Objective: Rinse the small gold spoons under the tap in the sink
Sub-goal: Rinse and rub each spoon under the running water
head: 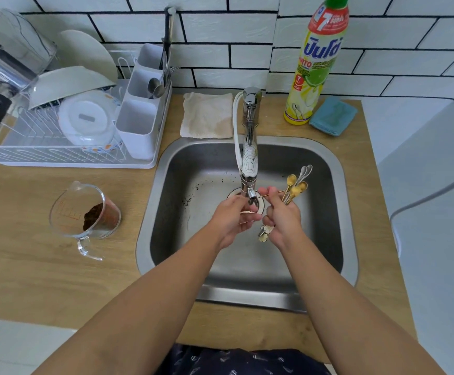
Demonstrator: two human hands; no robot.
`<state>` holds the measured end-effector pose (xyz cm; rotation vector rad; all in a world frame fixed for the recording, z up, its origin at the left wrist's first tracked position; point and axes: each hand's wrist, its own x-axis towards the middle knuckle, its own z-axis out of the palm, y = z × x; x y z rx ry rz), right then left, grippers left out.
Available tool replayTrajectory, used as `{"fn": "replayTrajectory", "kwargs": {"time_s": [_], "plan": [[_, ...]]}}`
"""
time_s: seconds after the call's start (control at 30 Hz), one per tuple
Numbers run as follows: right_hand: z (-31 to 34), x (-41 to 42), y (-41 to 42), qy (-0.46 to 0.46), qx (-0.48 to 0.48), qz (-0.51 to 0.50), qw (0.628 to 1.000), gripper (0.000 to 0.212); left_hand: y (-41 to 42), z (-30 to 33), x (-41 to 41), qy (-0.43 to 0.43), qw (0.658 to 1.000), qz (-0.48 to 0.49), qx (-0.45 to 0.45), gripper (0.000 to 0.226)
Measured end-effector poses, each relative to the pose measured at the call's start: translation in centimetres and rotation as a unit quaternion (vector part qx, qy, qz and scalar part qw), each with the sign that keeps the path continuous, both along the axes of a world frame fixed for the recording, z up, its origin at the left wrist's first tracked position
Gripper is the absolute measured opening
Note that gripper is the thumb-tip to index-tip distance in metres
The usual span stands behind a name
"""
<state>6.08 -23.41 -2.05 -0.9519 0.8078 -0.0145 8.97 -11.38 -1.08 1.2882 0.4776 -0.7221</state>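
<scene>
Head cam, looking down into the steel sink point(336, 190), centre frame. Both hands are over the basin, right under the tap point(250, 158) spout.

Right hand point(284, 220): fingers curled round a bundle of small gold spoons point(296, 189). Bowls fan out up and to the right of the fist, and the decorated handle ends poke out below it. A couple of the bowls look silver rather than gold. One thin gold handle point(274, 193) runs sideways from the right fingertips towards the spout.

Left hand point(232, 220): fingers bent inward just under the spout, tips close to the right hand. I see something pale at the fingertips, but I can't tell whether it's gripping a spoon. I also can't tell if water is running.

Dark specks point(190, 198) lie on the sink floor left of the drain.

Elsewhere on the wooden counter point(17, 266):
- Mid left: a glass measuring jug point(85, 212) with brown residue inside.
- Upper left: a dish rack point(71, 131) holding plates and a cutlery caddy.
- Behind the tap: a beige cloth point(206, 115).
- Upper right: a dish soap bottle point(317, 58) with a blue sponge point(332, 116) just beside it.
</scene>
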Motion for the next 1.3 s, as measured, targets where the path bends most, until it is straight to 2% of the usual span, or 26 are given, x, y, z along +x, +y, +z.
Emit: {"fn": "replayTrajectory", "kwargs": {"time_s": [0.1,0.17,0.2,0.23,0.27,0.3,0.37,0.4,0.43,0.5,0.57,0.63,0.7,0.77,0.83,0.9,0.97,1.1,1.2,1.3], "plan": [[-0.1,-0.4,0.4,-0.007,-0.005,0.025,1.000,0.027,-0.4,-0.2,0.1,0.006,0.995,0.026,0.092,0.013],[-0.3,-0.5,0.6,0.000,-0.012,0.017,1.000,0.026,-0.7,-0.2,0.1,-0.039,0.984,-0.013,0.173,0.022],[-0.4,-0.5,0.6,0.005,-0.015,0.007,1.000,0.025,-0.8,-0.3,0.0,-0.103,0.960,-0.074,0.251,0.028],[-0.5,-0.5,0.5,0.008,-0.018,-0.004,1.000,0.024,-0.8,-0.4,0.0,-0.185,0.911,-0.146,0.337,0.033],[-0.6,-0.5,0.3,0.009,-0.022,-0.014,1.000,0.024,-0.8,-0.3,-0.2,-0.260,0.857,-0.206,0.395,0.034],[-0.7,-0.5,0.1,0.010,-0.024,-0.022,0.999,0.024,-0.9,-0.2,-0.4,-0.312,0.823,-0.241,0.409,0.032],[-0.6,-0.4,-0.2,0.013,-0.025,-0.033,0.999,0.024,-0.9,-0.3,-0.4,-0.345,0.811,-0.270,0.388,0.030],[-0.6,-0.3,-0.2,0.017,-0.027,-0.033,0.999,0.027,-0.7,-0.4,-0.3,-0.339,0.816,-0.274,0.379,0.030],[-0.5,-0.3,-0.2,0.021,-0.030,-0.031,0.999,0.029,-0.4,-0.5,-0.3,-0.318,0.836,-0.265,0.360,0.030],[-0.3,-0.1,-0.2,0.020,-0.031,-0.024,0.999,0.025,0.0,-0.6,-0.3,-0.262,0.893,-0.222,0.291,0.036],[-0.2,0.0,0.0,0.018,-0.033,-0.005,0.999,0.020,0.2,-0.4,-0.3,-0.206,0.932,-0.164,0.249,0.043],[0.1,0.0,0.2,0.015,-0.035,0.009,0.999,0.018,0.2,-0.5,-0.2,-0.164,0.950,-0.124,0.236,0.047],[0.3,0.0,0.4,0.015,-0.036,0.011,0.999,0.018,0.2,-0.7,-0.2,-0.152,0.958,-0.129,0.208,0.041],[0.3,0.1,0.4,0.025,-0.038,0.009,0.999,0.023,0.2,-0.6,-0.3,-0.146,0.972,-0.140,0.119,0.028],[0.2,0.0,0.3,0.036,-0.039,0.010,0.999,0.027,0.2,-0.2,-0.2,-0.126,0.979,-0.151,0.046,0.026],[0.2,-0.1,0.2,0.035,-0.036,0.013,0.999,0.024,0.3,0.1,0.0,-0.110,0.978,-0.170,0.041,0.024],[0.2,-0.2,0.1,0.028,-0.035,0.021,0.999,0.027,0.7,0.3,0.1,-0.112,0.972,-0.191,0.083,0.027],[0.4,0.1,0.0,0.010,-0.021,0.041,0.999,0.037,1.8,0.2,0.2,-0.161,0.943,-0.205,0.207,0.048],[0.5,0.3,-0.1,0.008,-0.013,0.047,0.999,0.024,2.0,-0.2,-0.1,-0.164,0.950,-0.206,0.168,0.035],[0.5,0.4,-0.4,0.012,-0.011,0.050,0.999,0.020,2.0,-0.2,-0.2,-0.153,0.961,-0.196,0.122,0.017]]}}
